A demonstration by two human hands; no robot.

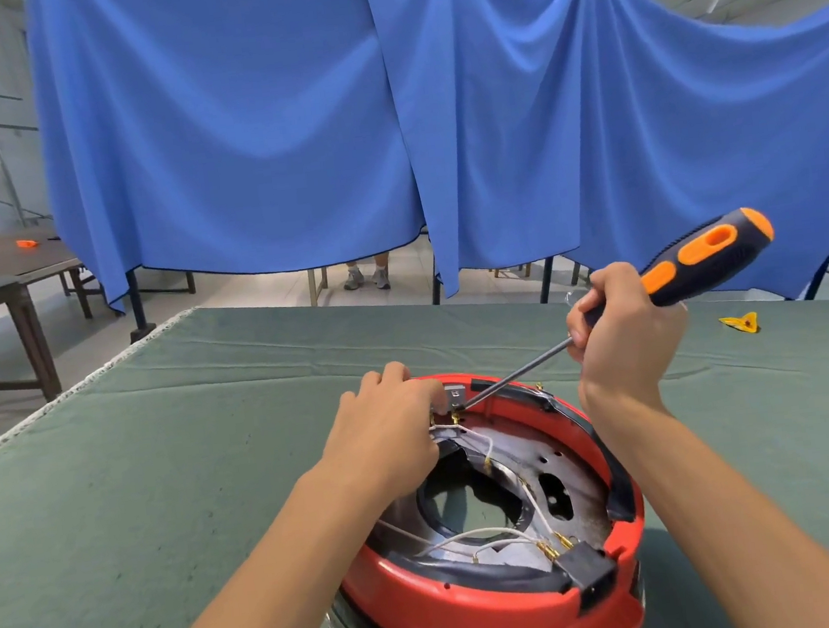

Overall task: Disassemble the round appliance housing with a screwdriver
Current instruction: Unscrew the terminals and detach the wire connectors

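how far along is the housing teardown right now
Done: the red housing already lies open, wiring and metal plate exposed. In hand: the right hand grips the screwdriver, its tip at a small grey bracket on the far rim, where the left hand holds. Left: the white wires and black connector block remain attached.

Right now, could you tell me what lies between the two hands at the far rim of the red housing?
In the head view, a small grey metal bracket sits between the left hand and right hand, with the screwdriver tip at it on the red housing.

two bare forearms, no sleeves, no gloves
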